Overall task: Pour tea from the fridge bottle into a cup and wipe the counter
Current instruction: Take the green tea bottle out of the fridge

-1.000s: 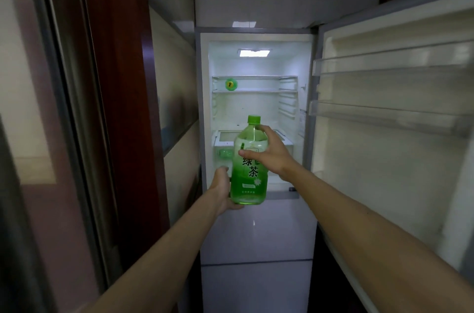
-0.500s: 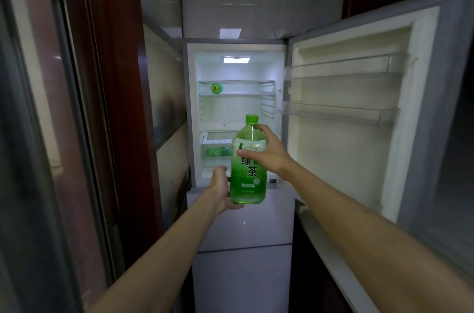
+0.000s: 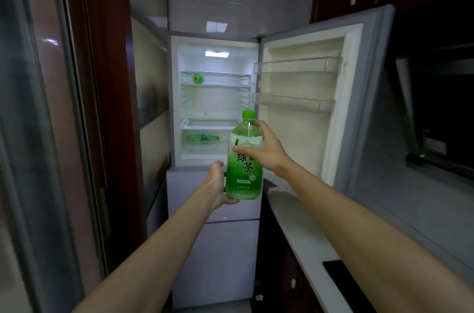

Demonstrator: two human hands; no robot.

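I hold a large green tea bottle (image 3: 245,171) with a green cap upright in front of the open fridge (image 3: 215,104). My left hand (image 3: 218,187) cups its base from the left. My right hand (image 3: 264,149) wraps the upper part of its body from the right. The bottle is nearly full of pale green liquid. No cup or cloth is in view.
The fridge door (image 3: 320,112) swings open to the right with two bare door shelves. A small green bottle (image 3: 202,137) lies in the lower drawer and a green object (image 3: 198,78) sits on the top shelf. A white counter (image 3: 302,230) runs along the right; a dark wood frame (image 3: 112,107) stands on the left.
The view has drawn back from the fridge, which now looks smaller and farther. More of the door and the counter on the right shows. Both hands keep the same hold on the bottle.
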